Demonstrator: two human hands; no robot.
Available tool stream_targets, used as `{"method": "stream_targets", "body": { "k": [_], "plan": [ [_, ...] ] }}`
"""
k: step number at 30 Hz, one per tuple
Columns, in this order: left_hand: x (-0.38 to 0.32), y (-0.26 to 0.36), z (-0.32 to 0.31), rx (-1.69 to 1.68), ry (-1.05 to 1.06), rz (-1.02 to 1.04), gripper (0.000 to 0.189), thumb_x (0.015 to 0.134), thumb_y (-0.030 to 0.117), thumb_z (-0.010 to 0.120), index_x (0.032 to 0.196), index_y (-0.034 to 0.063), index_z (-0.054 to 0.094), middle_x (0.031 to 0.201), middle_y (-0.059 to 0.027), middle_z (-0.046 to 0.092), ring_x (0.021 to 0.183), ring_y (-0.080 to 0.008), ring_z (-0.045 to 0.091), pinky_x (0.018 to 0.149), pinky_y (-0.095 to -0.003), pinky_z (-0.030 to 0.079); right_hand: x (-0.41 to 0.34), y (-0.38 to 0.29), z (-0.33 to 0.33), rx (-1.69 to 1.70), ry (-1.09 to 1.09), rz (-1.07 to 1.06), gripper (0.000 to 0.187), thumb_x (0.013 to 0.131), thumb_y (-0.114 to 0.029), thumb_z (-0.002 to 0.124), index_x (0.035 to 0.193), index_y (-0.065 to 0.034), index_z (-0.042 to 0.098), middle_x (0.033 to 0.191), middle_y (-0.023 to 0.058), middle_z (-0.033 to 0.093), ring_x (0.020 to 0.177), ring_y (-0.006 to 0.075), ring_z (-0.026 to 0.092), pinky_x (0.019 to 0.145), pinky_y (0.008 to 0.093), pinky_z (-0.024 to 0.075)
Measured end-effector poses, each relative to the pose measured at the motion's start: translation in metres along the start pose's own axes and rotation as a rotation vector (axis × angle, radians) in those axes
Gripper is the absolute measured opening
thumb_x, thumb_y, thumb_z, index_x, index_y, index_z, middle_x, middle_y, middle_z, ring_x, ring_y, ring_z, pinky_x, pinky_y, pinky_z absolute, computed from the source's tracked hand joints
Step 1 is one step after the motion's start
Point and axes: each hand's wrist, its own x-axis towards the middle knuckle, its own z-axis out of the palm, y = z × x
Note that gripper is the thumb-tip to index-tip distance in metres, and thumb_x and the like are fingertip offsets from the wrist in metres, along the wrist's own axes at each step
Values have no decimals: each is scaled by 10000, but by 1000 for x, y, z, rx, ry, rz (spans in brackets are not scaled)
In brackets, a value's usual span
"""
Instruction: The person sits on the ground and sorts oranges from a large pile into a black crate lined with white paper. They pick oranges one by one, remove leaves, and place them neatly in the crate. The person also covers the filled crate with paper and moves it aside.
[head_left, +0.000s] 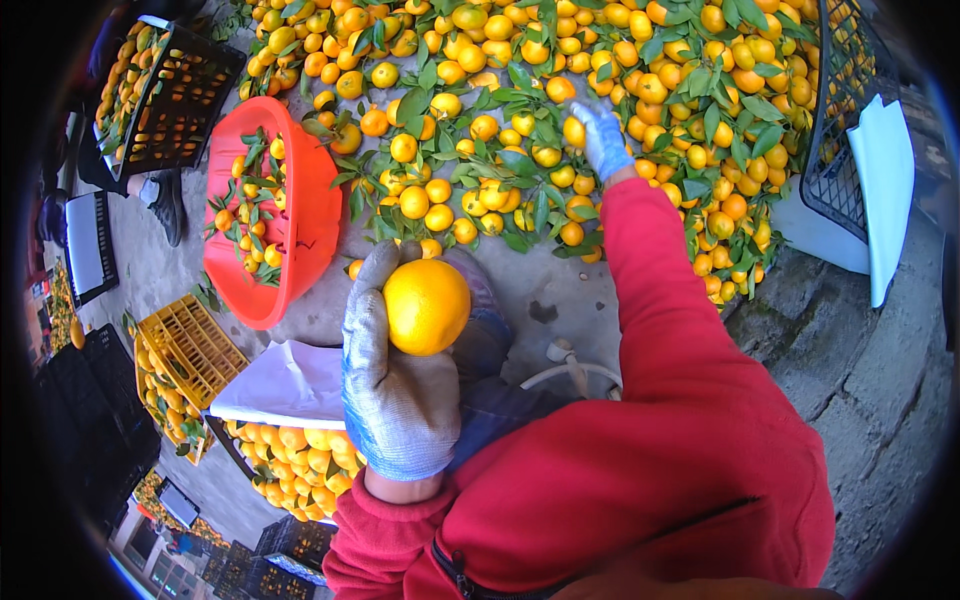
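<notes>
My left hand (401, 409), in a grey and blue work glove, is raised close to me, palm up. Its fingers curl around a smooth, leafless mandarin (427, 307). My right arm stretches forward in a red sleeve. At its end my right hand (604, 142), gloved in blue and white, grips a small mandarin (574, 132) over the heap. Many loose mandarins (414, 202) with green leaves (414, 103) lie around that hand on the concrete floor.
A red plastic basin (315, 202) with leafy mandarins stands at left. Close by my left arm, white paper (285, 382) partly covers a crate of mandarins (300, 465). A yellow crate (195, 349) leans behind it. Black crates (176, 105) flank the heap. A person's shoe (166, 210) shows at left.
</notes>
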Motion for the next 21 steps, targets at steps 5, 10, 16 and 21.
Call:
{"method": "stream_targets", "body": {
  "k": [5,10,16,21],
  "plan": [
    [6,-2,0,27,-22,-4,427,1011,287,457,1348,26,479,1340,-140,517,1242,-255,499,1049,-424,398,96,-38,35,-843,21,-217,351,829,-183,621,1156,-61,658,1162,118,675,1063,228,644,920,338,498],
    [9,-2,3,4,40,-39,465,1012,362,446,1366,61,458,1334,-135,530,1197,-270,532,971,-456,453,105,-24,97,-1618,-221,23,452,843,-335,594,1237,-115,621,1260,139,611,1157,311,588,955,440,481],
    [15,4,9,-44,132,-34,516,987,462,458,1339,87,492,1289,-105,559,1128,-250,568,874,-471,501,102,-9,90,-1708,-434,89,580,795,-454,668,1253,-105,606,1279,150,595,1145,308,595,932,445,495],
    [13,5,7,-88,128,-75,519,983,454,471,1324,64,501,1260,-106,577,1122,-258,570,874,-467,499,50,-3,29,-705,-110,-128,594,831,-418,684,1279,-50,554,1236,128,619,1142,273,591,913,410,496]
  ]
}}
